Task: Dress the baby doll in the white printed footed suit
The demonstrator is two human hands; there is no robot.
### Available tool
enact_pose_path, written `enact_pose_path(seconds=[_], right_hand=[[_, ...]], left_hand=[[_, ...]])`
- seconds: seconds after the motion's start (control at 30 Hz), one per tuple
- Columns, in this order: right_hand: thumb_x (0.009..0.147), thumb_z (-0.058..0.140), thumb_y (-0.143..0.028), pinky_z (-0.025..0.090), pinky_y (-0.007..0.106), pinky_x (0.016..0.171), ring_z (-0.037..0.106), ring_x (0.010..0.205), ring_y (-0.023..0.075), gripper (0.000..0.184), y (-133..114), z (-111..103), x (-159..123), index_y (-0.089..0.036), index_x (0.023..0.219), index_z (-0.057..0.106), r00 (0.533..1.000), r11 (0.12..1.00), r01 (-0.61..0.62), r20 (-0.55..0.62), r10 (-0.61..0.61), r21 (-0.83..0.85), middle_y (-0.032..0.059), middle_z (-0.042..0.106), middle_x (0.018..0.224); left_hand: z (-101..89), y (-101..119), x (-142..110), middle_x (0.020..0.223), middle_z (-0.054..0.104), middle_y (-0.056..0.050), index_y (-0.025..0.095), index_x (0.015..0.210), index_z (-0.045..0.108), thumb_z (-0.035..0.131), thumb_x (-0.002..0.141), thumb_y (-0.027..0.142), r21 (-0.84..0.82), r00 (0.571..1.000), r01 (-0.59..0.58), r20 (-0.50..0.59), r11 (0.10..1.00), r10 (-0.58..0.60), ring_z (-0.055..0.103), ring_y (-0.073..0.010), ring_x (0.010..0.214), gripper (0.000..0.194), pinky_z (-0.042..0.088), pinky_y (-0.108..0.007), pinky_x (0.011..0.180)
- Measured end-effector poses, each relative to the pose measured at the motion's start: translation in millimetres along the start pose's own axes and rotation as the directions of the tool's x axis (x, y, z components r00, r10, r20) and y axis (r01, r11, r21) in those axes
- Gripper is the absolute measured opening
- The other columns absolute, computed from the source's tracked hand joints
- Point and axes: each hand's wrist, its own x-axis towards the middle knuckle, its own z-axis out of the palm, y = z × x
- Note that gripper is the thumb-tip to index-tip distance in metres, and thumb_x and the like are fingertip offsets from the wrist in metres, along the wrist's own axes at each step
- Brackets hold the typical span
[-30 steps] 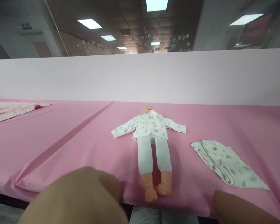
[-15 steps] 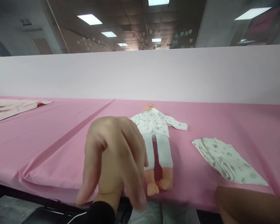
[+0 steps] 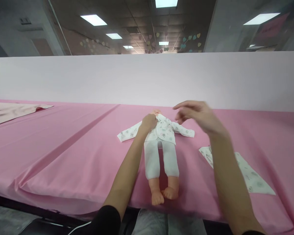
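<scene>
A baby doll (image 3: 161, 153) lies on its back on the pink table cover (image 3: 63, 156), feet toward me, in a white printed top and white leggings. My left hand (image 3: 149, 123) rests on the doll's chest by the top's collar, fingers curled down onto the cloth. My right hand (image 3: 197, 115) hovers above the doll's far sleeve, fingers loosely bent and apart, holding nothing. A folded printed garment (image 3: 245, 174) lies to the doll's right, partly hidden by my right forearm.
A white partition wall (image 3: 147, 80) runs along the far side of the table. A pale pink cloth (image 3: 12, 111) lies at the far left. The table's near edge is just under the doll's feet.
Both arms have reached forward from near the camera to the doll. The left hand has come down on the doll's chest, and the right hand has risen over its right sleeve.
</scene>
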Motion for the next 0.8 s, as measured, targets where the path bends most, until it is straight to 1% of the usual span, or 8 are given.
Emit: enact_pose_path(seconds=[0.07,0.17,0.27,0.4,0.57,0.63,0.73,0.8], right_hand=[[0.086,0.053,-0.038,0.048,0.026,0.059,0.058,0.062,0.0135,0.028,34,21,17,-0.015,0.098,0.064,0.988,0.976,-0.131,0.06,0.143,-0.173,0.0057,0.064,0.079],[0.09,0.045,-0.036,0.043,0.028,0.068,0.058,0.079,0.0178,0.029,88,51,36,-0.019,0.106,0.063,0.981,0.815,-0.121,0.058,0.186,-0.567,0.0055,0.065,0.092],[0.092,0.037,-0.041,0.04,0.029,0.072,0.056,0.088,0.021,0.037,121,63,41,-0.022,0.114,0.059,0.972,0.735,-0.145,0.042,0.229,-0.662,0.0038,0.065,0.093],[0.093,0.032,-0.042,0.039,0.026,0.071,0.056,0.089,0.0182,0.038,128,61,40,-0.021,0.108,0.06,0.967,0.748,-0.191,0.009,0.255,-0.636,0.0033,0.064,0.101],[0.092,0.032,-0.041,0.042,0.027,0.074,0.057,0.083,0.0196,0.041,126,58,43,-0.017,0.082,0.063,0.959,0.729,-0.266,-0.094,0.269,-0.63,0.0071,0.064,0.087],[0.089,0.036,-0.036,0.045,0.026,0.07,0.059,0.073,0.0172,0.035,126,52,44,-0.016,0.077,0.062,0.94,0.731,-0.329,-0.133,0.314,-0.598,0.0063,0.064,0.078],[0.084,0.039,-0.023,0.046,0.021,0.061,0.059,0.061,0.0127,0.026,129,28,43,-0.014,0.085,0.063,0.889,0.703,-0.446,-0.187,0.417,-0.554,0.0056,0.064,0.076],[0.08,0.043,-0.018,0.047,0.022,0.058,0.061,0.062,0.0144,0.024,130,2,39,-0.011,0.089,0.064,0.849,0.648,-0.515,-0.23,0.475,-0.562,0.0087,0.065,0.078]], left_hand=[[16.4,-4,7,0.1,0.065,-0.012,0.014,0.095,0.065,0.041,0.087,0.03,0.042,0.997,-0.03,0.077,0.999,0.027,0.061,-0.0217,0.095,0.029,0.047,-0.029,0.083],[20.2,-8,7,0.104,0.063,-0.011,0.016,0.101,0.063,0.045,0.084,0.028,0.07,0.987,-0.082,0.14,0.994,0.072,0.06,-0.0219,0.097,0.027,0.047,-0.029,0.083],[12.9,-10,3,0.115,0.057,-0.013,0.018,0.112,0.058,0.048,0.082,0.028,0.085,0.986,-0.068,0.159,0.994,0.054,0.058,-0.0247,0.101,0.033,0.046,-0.033,0.085],[10.9,-7,-1,0.12,0.052,-0.014,0.018,0.115,0.055,0.045,0.083,0.038,0.065,0.983,-0.02,0.181,0.998,0.008,0.055,-0.0279,0.106,0.039,0.045,-0.037,0.088],[15.3,5,-2,0.128,0.044,-0.019,0.013,0.124,0.047,0.045,0.081,0.051,0.076,0.989,0.015,0.146,0.997,-0.026,0.043,-0.0348,0.12,0.057,0.042,-0.046,0.093],[11.9,1,0,0.125,0.049,-0.017,0.014,0.119,0.051,0.052,0.078,0.048,0.035,0.987,0.006,0.163,0.999,-0.011,0.049,-0.033,0.114,0.053,0.044,-0.045,0.092],[0.6,-28,2,0.103,0.064,-0.011,0.014,0.106,0.058,0.054,0.077,0.025,-0.147,0.977,0.058,0.211,0.987,-0.025,0.062,-0.0216,0.089,0.031,0.05,-0.032,0.08],[-9.2,-62,0,0.1,0.065,-0.01,0.013,0.103,0.059,0.051,0.076,0.017,-0.215,0.969,0.201,0.189,0.956,-0.161,0.064,-0.0191,0.084,0.028,0.052,-0.027,0.073]])
